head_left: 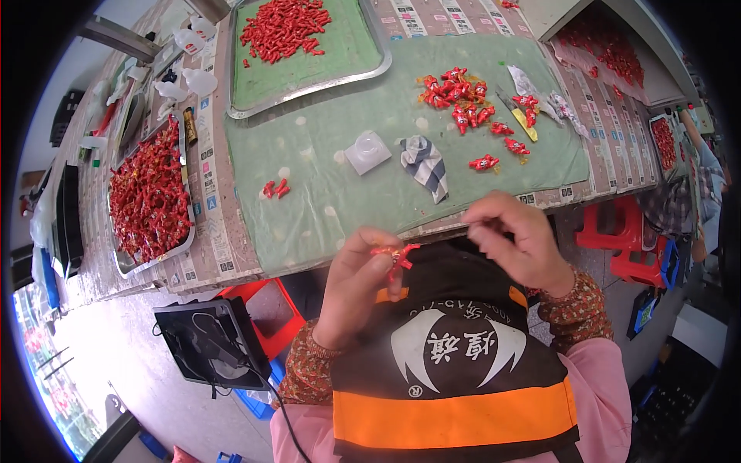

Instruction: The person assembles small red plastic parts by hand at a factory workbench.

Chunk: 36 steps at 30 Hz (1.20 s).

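Note:
My left hand (353, 279) pinches a small red plastic figure (396, 255) between thumb and fingers, just off the table's front edge. To its right, my right hand (519, 243) is raised with the fingers curled toward the thumb; whatever they hold, if anything, is too small to make out. Beyond my hands, on a green mat (301, 154), lie a few red pieces (275, 188), a white square block with a round clear dish (368, 152) and a blue-and-white striped cloth (424, 166). Farther right is a heap of similar red figures (455, 92), with single ones scattered nearer me.
A metal tray (309, 92) with red parts stands at the back. Another tray (189, 231) heaped with red pieces sits at the left, near white squeeze bottles (199, 82). A yellow strip (525, 123) lies by a crumpled cloth (532, 89). Red stools (610, 228) stand at right.

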### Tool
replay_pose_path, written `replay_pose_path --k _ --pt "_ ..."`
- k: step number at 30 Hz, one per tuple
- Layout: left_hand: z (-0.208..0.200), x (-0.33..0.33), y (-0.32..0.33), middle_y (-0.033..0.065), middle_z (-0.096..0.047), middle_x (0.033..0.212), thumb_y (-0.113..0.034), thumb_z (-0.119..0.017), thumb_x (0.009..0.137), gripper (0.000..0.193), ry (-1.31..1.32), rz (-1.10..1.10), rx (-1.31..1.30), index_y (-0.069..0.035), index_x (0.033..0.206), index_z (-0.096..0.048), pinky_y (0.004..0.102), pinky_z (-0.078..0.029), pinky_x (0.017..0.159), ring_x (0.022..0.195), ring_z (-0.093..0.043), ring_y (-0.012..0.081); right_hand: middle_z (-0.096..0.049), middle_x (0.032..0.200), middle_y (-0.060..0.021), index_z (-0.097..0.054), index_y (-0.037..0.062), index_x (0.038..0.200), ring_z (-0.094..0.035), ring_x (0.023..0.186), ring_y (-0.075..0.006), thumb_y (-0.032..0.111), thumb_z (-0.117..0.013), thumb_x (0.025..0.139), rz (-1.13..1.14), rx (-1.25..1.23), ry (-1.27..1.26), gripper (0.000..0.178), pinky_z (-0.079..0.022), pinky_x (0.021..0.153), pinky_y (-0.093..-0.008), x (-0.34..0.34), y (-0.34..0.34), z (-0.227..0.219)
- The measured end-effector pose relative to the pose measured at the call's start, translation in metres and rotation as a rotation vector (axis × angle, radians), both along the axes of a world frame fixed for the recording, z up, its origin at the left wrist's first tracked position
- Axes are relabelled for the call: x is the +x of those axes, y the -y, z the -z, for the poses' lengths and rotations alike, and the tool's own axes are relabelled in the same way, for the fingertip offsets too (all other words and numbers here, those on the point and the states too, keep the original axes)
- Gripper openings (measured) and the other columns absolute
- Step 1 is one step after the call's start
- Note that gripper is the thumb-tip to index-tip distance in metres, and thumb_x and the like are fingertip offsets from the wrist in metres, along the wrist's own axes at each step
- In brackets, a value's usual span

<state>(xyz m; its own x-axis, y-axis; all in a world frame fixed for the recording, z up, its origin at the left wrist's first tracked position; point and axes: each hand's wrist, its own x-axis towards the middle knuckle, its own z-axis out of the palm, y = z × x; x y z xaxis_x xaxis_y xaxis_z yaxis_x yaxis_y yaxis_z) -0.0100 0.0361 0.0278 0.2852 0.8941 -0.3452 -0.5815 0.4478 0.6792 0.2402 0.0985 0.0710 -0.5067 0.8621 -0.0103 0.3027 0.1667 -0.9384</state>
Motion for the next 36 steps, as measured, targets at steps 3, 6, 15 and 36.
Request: replay_pose_path --k 3,6,15,36 --pt "0.002 -0.001 0.004 0.0042 -0.058 0.085 -0.020 -0.058 0.095 0.022 0.060 0.023 -0.038 -0.007 0.112 -0.053 0.0239 -0.048 0.059 0.067 -0.056 0.0102 -0.056 0.083 -0.0055 -0.057 0.0035 0.108 -0.056 0.065 -0.0116 0.001 -0.064 0.087 -0.146 0.065 0.003 0.022 -0.044 0.058 -0.0263 -0.033 -0.003 -0.008" --pt "0.000 -0.002 0.008 0.0042 -0.058 0.086 -0.021 -0.058 0.095 0.023 0.076 0.038 -0.067 -0.007 0.112 -0.053 0.0243 -0.048 0.059 0.067 -0.056 0.0103 -0.058 0.088 -0.0083 -0.059 0.0036 0.108 -0.058 0.069 -0.0166 -0.002 -0.062 0.086 -0.238 0.145 0.027 0.023 -0.046 0.058 -0.0278 -0.046 -0.007 -0.010" --pt "0.006 -0.001 0.012 0.0027 -0.058 0.085 -0.020 -0.060 0.095 0.023 0.083 0.034 -0.132 -0.007 0.112 -0.054 0.0234 -0.047 0.058 0.066 -0.055 0.0092 -0.054 0.080 -0.0112 -0.054 0.0034 0.094 -0.058 0.067 -0.0309 0.002 -0.063 0.084 -0.261 0.349 0.078 0.013 -0.045 0.057 -0.0381 -0.058 -0.004 0.003" --pt "0.019 0.003 0.020 0.0027 -0.061 0.087 -0.013 -0.062 0.093 0.019 0.034 -0.007 -0.098 -0.003 0.109 -0.057 0.0209 -0.046 0.056 0.064 -0.055 0.0063 -0.053 0.072 -0.0120 -0.054 0.0014 0.091 -0.055 0.057 -0.0293 -0.009 -0.065 0.076 -0.175 0.389 0.053 0.021 -0.042 0.050 -0.0360 -0.061 0.013 0.015"
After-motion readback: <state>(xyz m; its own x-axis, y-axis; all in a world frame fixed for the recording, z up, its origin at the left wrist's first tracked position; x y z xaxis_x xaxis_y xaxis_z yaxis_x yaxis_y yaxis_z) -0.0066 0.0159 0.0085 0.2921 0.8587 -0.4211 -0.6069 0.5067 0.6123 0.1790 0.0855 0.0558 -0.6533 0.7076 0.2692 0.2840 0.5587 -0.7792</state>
